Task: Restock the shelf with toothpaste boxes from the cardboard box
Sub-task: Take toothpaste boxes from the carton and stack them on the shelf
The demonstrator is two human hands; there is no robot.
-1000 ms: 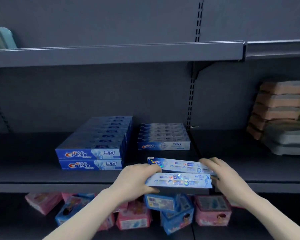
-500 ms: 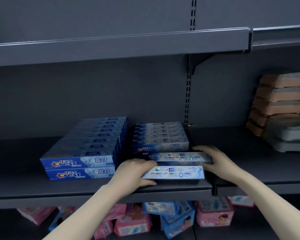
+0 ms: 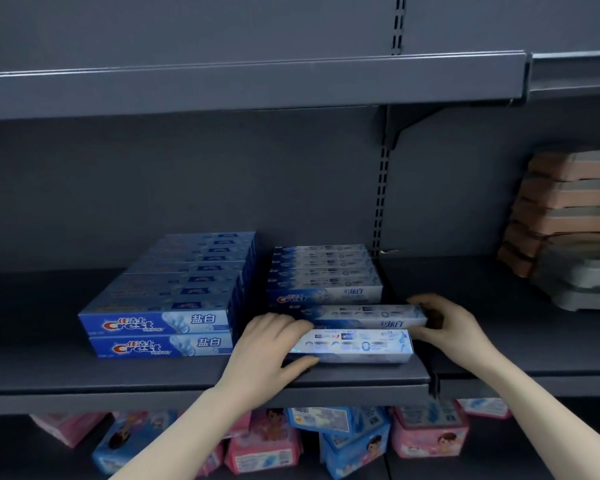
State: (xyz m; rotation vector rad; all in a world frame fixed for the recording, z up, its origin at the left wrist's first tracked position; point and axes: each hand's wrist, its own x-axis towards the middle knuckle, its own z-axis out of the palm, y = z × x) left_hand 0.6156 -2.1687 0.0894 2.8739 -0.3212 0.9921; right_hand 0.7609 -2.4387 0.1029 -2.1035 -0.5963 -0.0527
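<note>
Placement step in hand. Two pale Crest toothpaste boxes are held at the shelf front, just before the pale Crest row: left hand grasping the front box, right hand grasping the rear. Squaring against the row, then release, is judged next.

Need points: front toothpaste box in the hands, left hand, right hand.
front toothpaste box (image 3: 357, 346), head view, middle of its top face.
left hand (image 3: 267, 344), head view, back of the hand.
right hand (image 3: 447, 327), head view, back of the hand.
</note>
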